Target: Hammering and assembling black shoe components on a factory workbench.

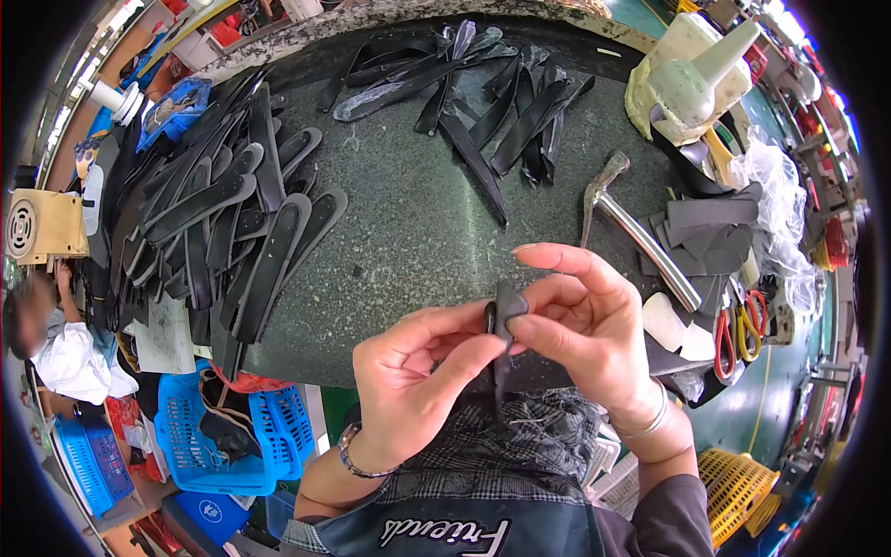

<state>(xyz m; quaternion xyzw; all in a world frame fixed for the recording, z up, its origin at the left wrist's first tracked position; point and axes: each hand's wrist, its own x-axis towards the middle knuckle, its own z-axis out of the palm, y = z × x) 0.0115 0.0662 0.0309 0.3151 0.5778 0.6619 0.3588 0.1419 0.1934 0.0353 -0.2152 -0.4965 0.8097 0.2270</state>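
Note:
A small black strip (510, 304), leather-like and folded at its upper end, is pinched between both my hands over the near edge of the table. My left hand (408, 367) grips it from the left, thumb and forefinger together. From the right, my right hand (589, 339) pinches the fold between thumb and fingers, its forefinger lifted away. The strip's narrow tail hangs below the fingertips. A large heap of black strips with rounded ends (223, 209) lies on the left. Farther back is a looser group of black strips (492, 107), some with whitish smears.
Right of my hands lie a hammer (647, 246), dark grey flat pieces (710, 223) and red-handled scissors (723, 345). A cream container (689, 84) stands at the back right. Blue baskets (269, 464) sit below left, a yellow basket (733, 487) below right. Another person (74, 362) is at far left.

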